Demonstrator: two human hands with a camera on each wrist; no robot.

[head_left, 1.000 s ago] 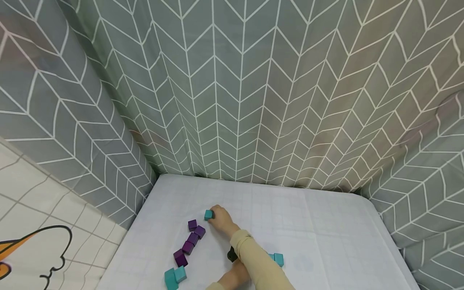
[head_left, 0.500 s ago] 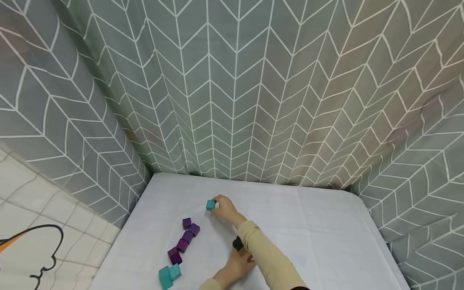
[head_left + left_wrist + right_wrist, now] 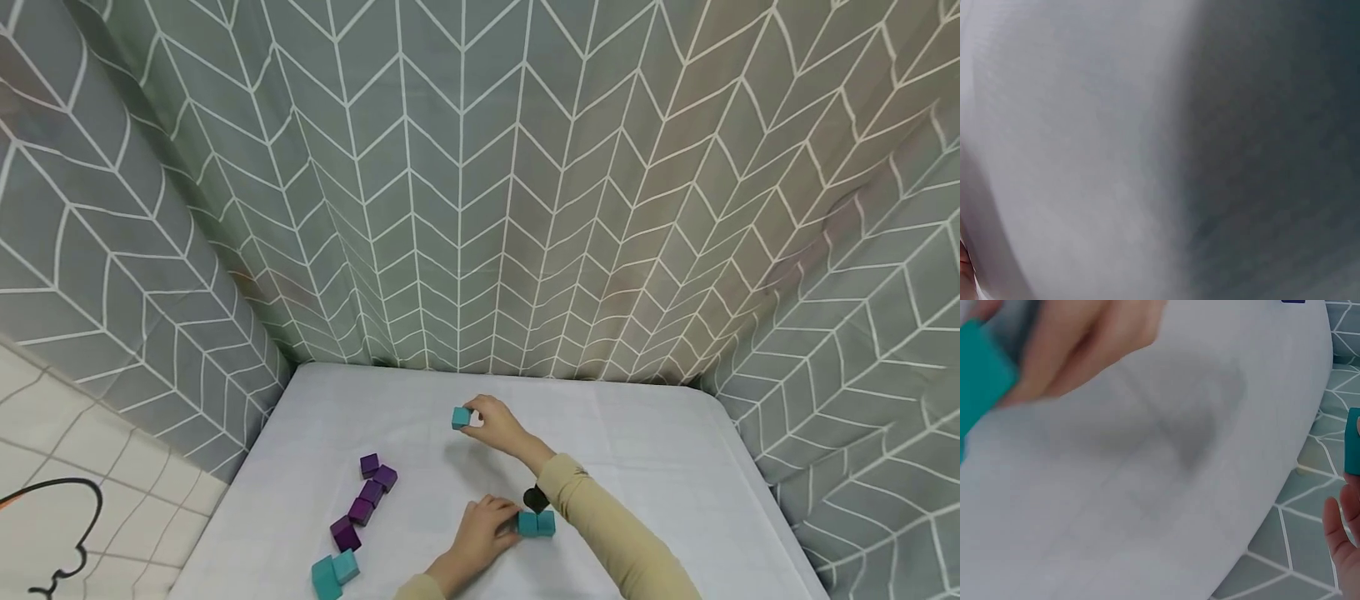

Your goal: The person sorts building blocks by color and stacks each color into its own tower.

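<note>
Above the table my right hand (image 3: 498, 425) pinches a teal cube (image 3: 461, 418) between thumb and fingers. The same cube (image 3: 1352, 440) and part of this hand (image 3: 1344, 531) show at the right edge of the right wrist view. My left hand (image 3: 480, 529) rests low at the table's middle, its thumb and fingertips pinching the left one of two side-by-side teal cubes (image 3: 528, 523). A second teal cube (image 3: 546, 523) stands just right of it. In the right wrist view the left hand (image 3: 1100, 344) and a cube (image 3: 985, 375) are blurred. The left wrist view shows only blurred surfaces.
A crooked row of several purple cubes (image 3: 367, 497) lies on the left of the white table (image 3: 637, 467). Teal blocks (image 3: 327, 577) sit at its near end. Patterned curtains (image 3: 480, 208) enclose the table. A black wrist device (image 3: 536, 499) is on the right sleeve.
My right hand has lifted its teal cube and carried it right, away from the purple row. My left hand has come to the teal cube pair, which was partly hidden by the right arm.
</note>
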